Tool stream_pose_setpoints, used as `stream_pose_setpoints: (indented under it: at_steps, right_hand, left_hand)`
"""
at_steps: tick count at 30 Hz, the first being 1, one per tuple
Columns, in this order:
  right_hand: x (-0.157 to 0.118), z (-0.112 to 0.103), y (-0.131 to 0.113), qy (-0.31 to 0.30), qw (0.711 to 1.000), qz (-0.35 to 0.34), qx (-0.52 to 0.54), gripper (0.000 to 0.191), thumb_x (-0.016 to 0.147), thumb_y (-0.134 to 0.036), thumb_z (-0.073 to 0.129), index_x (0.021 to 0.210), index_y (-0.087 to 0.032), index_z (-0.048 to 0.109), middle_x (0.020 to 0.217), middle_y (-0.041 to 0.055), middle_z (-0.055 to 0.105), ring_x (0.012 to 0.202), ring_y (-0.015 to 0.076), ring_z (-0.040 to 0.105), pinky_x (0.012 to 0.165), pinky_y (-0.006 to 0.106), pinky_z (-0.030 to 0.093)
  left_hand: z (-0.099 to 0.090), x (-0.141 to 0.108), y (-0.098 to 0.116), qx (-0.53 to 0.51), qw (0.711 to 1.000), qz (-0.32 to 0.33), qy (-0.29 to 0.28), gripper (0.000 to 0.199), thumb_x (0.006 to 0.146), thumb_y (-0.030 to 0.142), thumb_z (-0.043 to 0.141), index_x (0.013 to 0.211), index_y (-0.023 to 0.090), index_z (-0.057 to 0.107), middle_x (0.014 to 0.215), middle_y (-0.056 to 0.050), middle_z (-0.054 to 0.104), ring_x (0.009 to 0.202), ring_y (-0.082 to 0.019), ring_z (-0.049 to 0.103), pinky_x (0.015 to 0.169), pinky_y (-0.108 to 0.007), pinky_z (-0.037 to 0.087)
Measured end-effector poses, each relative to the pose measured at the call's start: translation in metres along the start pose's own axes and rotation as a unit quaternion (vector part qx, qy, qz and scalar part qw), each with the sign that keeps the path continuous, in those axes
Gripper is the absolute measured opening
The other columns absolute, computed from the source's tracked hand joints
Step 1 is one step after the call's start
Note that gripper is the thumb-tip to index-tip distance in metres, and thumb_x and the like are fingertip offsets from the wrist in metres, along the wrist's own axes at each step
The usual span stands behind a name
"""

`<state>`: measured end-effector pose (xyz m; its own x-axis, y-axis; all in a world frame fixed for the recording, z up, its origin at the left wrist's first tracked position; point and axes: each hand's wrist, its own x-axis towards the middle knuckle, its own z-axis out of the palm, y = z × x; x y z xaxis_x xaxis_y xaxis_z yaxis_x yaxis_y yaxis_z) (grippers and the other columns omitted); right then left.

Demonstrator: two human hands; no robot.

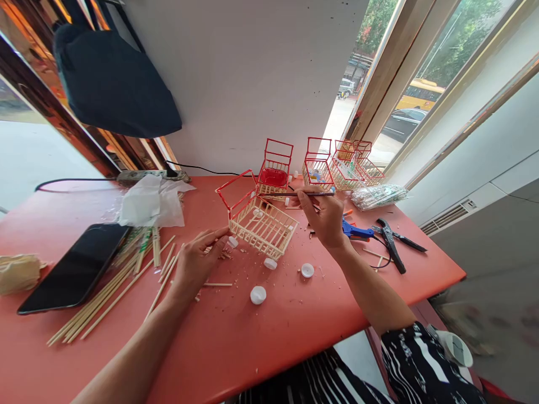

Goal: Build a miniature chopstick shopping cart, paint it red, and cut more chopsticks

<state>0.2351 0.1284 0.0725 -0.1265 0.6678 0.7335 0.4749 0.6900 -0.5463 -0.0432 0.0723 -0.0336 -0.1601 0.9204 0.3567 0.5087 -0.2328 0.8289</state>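
A small shopping cart of thin wooden sticks (265,227) stands on the table on white bottle-cap wheels, its handle frame and near-handle rim painted red. My left hand (202,255) pinches its lower left corner between thumb and fingers. My right hand (322,216) is closed round a slim dark paintbrush (280,194); the brush tip meets the cart's rim by the red frame. Just behind, a red dish (273,177) sits in another cart (278,151) with a red handle frame. Loose white caps (258,295) lie in front of the cart.
More red-framed stick carts (319,163) stand at the back right beside a plastic-wrapped bundle (379,195). A blue glue gun (356,231) and black-handled pliers (391,247) lie at right. On the left are a phone (73,269), wooden sticks (109,292) and a white plastic bag (151,202).
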Motion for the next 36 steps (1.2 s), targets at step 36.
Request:
stream_pose_setpoints:
  at_steps: [36]
  right_hand:
    - [-0.007,0.000,-0.011,-0.027,0.994,0.007,0.110,0.021,0.104,-0.034,0.060,0.096,-0.020,0.073,0.094,0.0052,0.080,0.078,0.0161,0.080,0.072,0.026,0.065]
  left_hand:
    - [0.000,-0.001,-0.003,-0.005,1.000,0.007,0.000,0.032,0.092,0.043,0.061,0.109,0.025,0.081,0.111,-0.004,0.080,0.105,-0.024,0.074,0.091,-0.031,0.055]
